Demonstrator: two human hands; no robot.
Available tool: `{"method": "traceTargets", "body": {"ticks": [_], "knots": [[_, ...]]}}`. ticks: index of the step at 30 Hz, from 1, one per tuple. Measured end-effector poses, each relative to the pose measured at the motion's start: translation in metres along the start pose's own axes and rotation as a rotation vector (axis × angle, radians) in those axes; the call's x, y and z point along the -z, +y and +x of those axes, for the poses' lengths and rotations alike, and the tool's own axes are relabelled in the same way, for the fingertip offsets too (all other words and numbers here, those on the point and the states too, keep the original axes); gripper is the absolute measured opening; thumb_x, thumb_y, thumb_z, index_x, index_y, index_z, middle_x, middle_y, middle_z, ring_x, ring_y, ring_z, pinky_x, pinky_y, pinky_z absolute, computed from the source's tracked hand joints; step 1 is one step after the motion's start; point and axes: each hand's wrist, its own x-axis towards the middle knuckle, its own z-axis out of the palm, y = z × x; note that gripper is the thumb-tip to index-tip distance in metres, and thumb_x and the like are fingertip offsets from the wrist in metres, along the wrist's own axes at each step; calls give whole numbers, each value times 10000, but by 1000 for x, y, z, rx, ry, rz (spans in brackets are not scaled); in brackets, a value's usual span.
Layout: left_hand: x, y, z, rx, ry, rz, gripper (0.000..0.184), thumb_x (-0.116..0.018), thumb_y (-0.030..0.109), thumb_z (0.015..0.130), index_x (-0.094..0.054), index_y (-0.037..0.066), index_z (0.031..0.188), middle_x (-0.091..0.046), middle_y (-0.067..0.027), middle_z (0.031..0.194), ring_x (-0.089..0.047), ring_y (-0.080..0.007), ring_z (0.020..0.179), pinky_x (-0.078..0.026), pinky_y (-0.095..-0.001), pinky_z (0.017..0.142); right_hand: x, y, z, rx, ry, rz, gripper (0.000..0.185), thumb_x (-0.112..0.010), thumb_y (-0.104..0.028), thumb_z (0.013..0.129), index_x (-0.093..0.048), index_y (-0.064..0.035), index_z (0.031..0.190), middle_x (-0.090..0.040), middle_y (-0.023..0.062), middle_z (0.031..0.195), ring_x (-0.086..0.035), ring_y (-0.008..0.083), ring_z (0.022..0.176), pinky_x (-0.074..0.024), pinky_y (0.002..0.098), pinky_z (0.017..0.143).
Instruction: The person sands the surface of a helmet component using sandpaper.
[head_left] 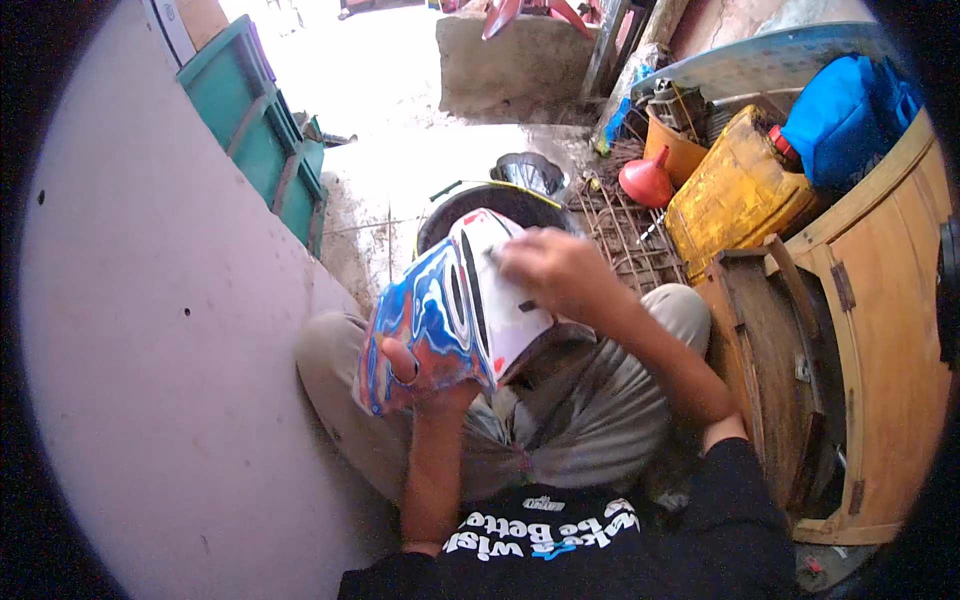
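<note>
A curved, glossy shell (pixel 510 335), white on one side and swirled in blue, orange and white on the other, is held tilted above my lap. It has long dark slots; whether it is a helmet or a vehicle panel I cannot tell. My left hand (pixel 432 378) grips its lower left part, thumb pointing up, other fingers partly hidden. My right hand (pixel 562 272) is closed against the white face, fingertips pinched together. Something small and dark may show at those fingertips, too blurred to name. Behind the shell is a dark round basin (pixel 470 205), mostly covered.
A white wall panel (pixel 180 320) rises close on my left, a green frame (pixel 265 125) beyond it. To my right are a yellow jerrycan (pixel 745 185), a red funnel (pixel 647 180), a metal grate (pixel 628 235) and a wooden cabinet door (pixel 890 330). A concrete block (pixel 515 70) stands ahead.
</note>
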Motion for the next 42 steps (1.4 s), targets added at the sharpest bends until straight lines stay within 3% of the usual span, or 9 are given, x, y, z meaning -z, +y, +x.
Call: {"method": "traceTargets", "body": {"ticks": [3, 9, 14, 17, 22, 26, 31, 37, 42], "knots": [[5, -8, 1, -5, -148, -327, 1100, -509, 835, 879, -290, 10, 1573, -428, -217, 1568, -489, -367, 1391, -396, -528, 1175, 7, -52, -1, 312, 5, 90, 281, -688, -152, 848, -723, -124, 1125, -730, 112, 1054, -733, 258, 956, -598, 380, 844], [-3, 3, -4, 59, 37, 111, 1127, -512, 863, 852, -285, 35, 1582, -372, -202, 1604, -416, -365, 1446, -336, -542, 1209, -9, 23, 42, -20, -82, -72, 241, -644, -171, 901, -707, -74, 1112, -737, 130, 1075, -711, 329, 984, -570, 446, 887], [-7, 4, -3, 73, 92, 133, 1185, -529, 892, 813, -274, 32, 1588, -369, -196, 1606, -418, -375, 1442, -329, -558, 1209, -8, -31, 19, 277, 71, 91, 301, -637, -130, 902, -717, -106, 1192, -753, 114, 1081, -740, 307, 945, -598, 425, 834], [-2, 0, -7, 83, 81, 72, 1186, -530, 897, 807, -276, 45, 1591, -362, -193, 1610, -415, -375, 1442, -334, -557, 1207, 0, 5, 29, -90, -119, -33, 296, -644, -141, 906, -724, -119, 1191, -761, 105, 1103, -749, 280, 969, -600, 416, 859], [3, -10, 0, 18, -163, -394, 1178, -495, 912, 811, -283, 59, 1596, -369, -188, 1610, -404, -373, 1451, -316, -557, 1218, -12, -45, 15, 350, 158, 149, 300, -635, -144, 915, -718, -88, 1198, -743, 181, 1026, -739, 338, 907, -599, 431, 801], [5, -7, -3, 34, 76, -70, 1149, -528, 880, 820, -315, 38, 1572, -436, -192, 1566, -463, -365, 1416, -371, -544, 1188, -10, 2, 31, -66, -53, -4, 266, -628, -152, 922, -720, -104, 1168, -755, 154, 1030, -746, 327, 879, -601, 427, 774], [0, -8, -1, 19, -12, -261, 1168, -542, 892, 799, -323, 41, 1568, -466, -187, 1540, -487, -365, 1393, -387, -545, 1176, -28, -54, 17, 290, 189, 176, 282, -619, -151, 917, -716, -142, 1182, -771, 115, 1049, -763, 292, 945, -610, 406, 797], [0, -2, -4, 45, 40, -10, 1146, -542, 876, 815, -326, 37, 1565, -456, -190, 1547, -482, -360, 1395, -388, -542, 1174, -7, -15, 43, -54, -210, -102, 275, -607, -200, 924, -724, -157, 1169, -754, 172, 973, -760, 307, 811, -601, 434, 689], [3, -4, -5, 52, 80, -119, 1151, -540, 880, 808, -332, 35, 1561, -468, -187, 1533, -492, -355, 1386, -398, -537, 1164, -19, -42, 16, 204, 79, 175, 240, -599, -147, 919, -700, -100, 1132, -748, 161, 1011, -751, 311, 899, -599, 429, 763]]}}
